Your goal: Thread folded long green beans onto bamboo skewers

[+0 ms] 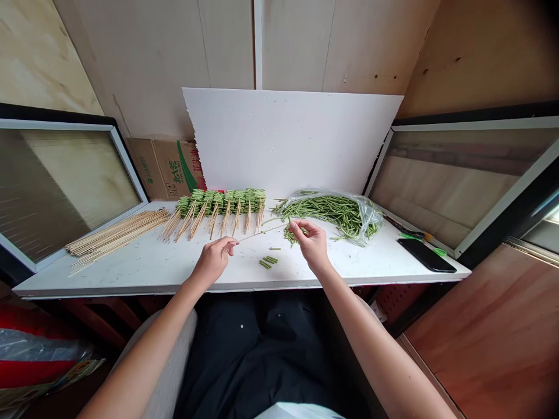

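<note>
My left hand pinches one end of a thin bamboo skewer, which points right and slightly up. A small green bit sits partway along the skewer. Close to its other end, my right hand has thumb and fingertips closed on a green bean piece. Whether the skewer tip touches that piece is too small to tell. On the white table below lie several cut bean pieces. Another small heap of cut pieces is partly hidden behind my right hand.
Finished bean skewers stand stacked in bundles at the back left. Loose bamboo skewers lie left of them. A clear plastic bag of long green beans rests at the back right. A black phone and scissors-like tool lie far right.
</note>
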`<state>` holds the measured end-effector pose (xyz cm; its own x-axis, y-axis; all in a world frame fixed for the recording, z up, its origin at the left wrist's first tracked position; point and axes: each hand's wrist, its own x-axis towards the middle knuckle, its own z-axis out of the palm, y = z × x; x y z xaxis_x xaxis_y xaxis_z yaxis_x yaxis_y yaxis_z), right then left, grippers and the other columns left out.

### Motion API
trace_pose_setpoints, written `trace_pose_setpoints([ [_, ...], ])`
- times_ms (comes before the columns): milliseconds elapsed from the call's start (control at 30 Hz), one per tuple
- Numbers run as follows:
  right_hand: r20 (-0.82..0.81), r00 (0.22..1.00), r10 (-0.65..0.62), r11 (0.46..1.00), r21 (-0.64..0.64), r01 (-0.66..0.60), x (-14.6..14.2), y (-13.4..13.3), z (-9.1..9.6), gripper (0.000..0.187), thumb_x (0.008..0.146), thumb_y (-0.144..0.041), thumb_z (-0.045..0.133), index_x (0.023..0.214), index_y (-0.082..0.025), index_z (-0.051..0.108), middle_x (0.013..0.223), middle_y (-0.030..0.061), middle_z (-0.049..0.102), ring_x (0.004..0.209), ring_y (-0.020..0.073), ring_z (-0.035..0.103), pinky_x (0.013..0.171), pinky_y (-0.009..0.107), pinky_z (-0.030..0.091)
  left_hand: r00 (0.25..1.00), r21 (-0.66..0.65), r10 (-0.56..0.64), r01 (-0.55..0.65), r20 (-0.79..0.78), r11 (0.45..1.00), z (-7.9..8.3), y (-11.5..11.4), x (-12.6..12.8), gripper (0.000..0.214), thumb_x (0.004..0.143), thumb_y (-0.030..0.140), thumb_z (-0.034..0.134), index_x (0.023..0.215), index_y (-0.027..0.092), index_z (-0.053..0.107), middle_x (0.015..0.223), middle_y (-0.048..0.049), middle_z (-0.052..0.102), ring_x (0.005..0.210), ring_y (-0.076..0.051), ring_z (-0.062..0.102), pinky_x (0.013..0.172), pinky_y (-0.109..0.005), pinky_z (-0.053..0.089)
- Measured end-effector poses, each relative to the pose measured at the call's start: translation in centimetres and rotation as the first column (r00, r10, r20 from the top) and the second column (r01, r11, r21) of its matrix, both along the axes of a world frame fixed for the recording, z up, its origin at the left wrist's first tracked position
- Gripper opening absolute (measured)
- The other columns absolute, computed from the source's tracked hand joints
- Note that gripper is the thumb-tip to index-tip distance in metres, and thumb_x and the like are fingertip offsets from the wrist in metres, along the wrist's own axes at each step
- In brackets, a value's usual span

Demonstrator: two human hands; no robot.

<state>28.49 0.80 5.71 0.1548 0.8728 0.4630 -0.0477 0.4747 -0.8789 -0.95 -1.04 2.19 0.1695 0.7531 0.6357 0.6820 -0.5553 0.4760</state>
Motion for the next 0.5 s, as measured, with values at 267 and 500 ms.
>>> trace_pose_setpoints([
  [267, -0.1, 0.995, -0.009, 0.999, -0.05, 0.004, -0.02, 0.57, -0.54, 0.041, 0.077, -0.062, 0.083, 0.092, -0.024, 0.079, 0.094, 0.0072, 0.077, 0.091, 0.0248, 0.07, 0.063, 0.031, 0.05, 1.0, 0.145, 0.008, -0.009, 0.007, 0.989, 0.21, -0.54, 0.43, 0.017, 0.1, 0.03, 0.062, 0.092, 0.022, 0.074, 0.086, -0.0041, 0.076, 0.071, -0.017, 0.068, 0.073, -0.028, 0.053],
  [500, -0.069, 0.997, -0.02, 1.0, -0.017, 0.019, -0.68, -0.06, -0.67, 0.033, 0.081, -0.056, 0.082, 0.089, -0.024, 0.08, 0.09, 0.0064, 0.077, 0.086, 0.0231, 0.068, 0.067, 0.033, 0.051, 0.999, 0.13, -0.009, 0.014, -0.036, 0.991, -0.45, -0.41, 0.4, 0.026, 0.094, 0.01, 0.048, 0.091, 0.02, 0.072, 0.083, -0.0042, 0.075, 0.075, -0.018, 0.071, 0.074, -0.027, 0.053],
])
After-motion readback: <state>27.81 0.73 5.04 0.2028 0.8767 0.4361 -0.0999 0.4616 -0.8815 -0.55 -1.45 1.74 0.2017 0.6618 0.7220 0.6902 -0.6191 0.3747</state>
